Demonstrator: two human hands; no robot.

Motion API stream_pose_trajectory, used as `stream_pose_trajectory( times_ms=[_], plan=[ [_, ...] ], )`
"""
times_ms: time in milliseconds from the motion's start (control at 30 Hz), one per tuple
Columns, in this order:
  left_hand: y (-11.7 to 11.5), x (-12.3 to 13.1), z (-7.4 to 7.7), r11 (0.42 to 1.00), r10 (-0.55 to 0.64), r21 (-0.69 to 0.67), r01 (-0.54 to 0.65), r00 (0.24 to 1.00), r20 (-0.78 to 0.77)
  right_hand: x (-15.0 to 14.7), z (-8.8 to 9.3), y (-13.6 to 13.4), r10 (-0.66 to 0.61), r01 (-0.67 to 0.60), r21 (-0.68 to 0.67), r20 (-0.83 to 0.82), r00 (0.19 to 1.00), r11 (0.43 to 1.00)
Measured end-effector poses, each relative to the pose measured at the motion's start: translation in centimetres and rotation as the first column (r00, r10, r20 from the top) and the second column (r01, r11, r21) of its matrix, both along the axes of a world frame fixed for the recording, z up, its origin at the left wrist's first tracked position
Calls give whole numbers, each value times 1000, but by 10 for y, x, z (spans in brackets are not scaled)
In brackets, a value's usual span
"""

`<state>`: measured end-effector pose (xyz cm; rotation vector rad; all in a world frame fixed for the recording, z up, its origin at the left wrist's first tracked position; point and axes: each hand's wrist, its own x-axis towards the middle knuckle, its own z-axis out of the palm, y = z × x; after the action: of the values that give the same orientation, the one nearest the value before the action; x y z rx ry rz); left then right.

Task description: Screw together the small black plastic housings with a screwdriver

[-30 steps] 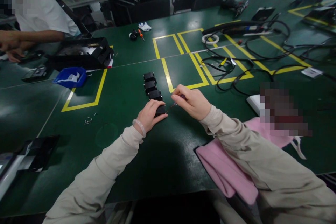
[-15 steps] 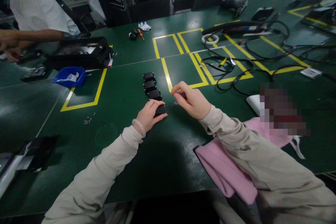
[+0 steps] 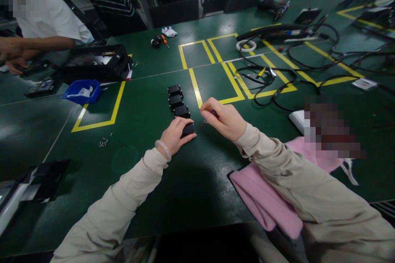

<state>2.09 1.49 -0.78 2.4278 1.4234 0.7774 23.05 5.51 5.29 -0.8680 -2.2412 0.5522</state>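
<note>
On the green table, my left hand grips a small black box-shaped part between thumb and fingers. Three similar black parts stand in a row just beyond it, with small bright screws at their sides. My right hand is closed around the handle of a screwdriver. Its thin shaft slants down to the left, and the tip is at the right corner of the held part, by my left thumb. Whether a screw sits under the tip is too small to tell.
Loose screws lie to the left. A blue tray and a black case stand farther left, near a person in a white shirt. Black cables sprawl at right, above a pink cloth. Yellow tape marks rectangles.
Both hands keep nearly the same place, with the screwdriver tip still at the part's corner. My right hand has shifted very slightly. In the background, a person in striped clothing has moved.
</note>
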Motion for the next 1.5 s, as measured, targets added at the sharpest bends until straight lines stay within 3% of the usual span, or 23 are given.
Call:
stream_pose_trajectory(
  times_ms=[867, 1500],
  plan=[
    [0, -1, 0, 1000, -2, -4, 2, 1000, -7, 1, 4, 1, -28, 28, -15, 18, 999, 999],
    [0, -1, 0, 1000, 3, -16, -3, 1000, 5, -1, 7, -2, 126, -128, -19, -90, 988, 992]
  ],
)
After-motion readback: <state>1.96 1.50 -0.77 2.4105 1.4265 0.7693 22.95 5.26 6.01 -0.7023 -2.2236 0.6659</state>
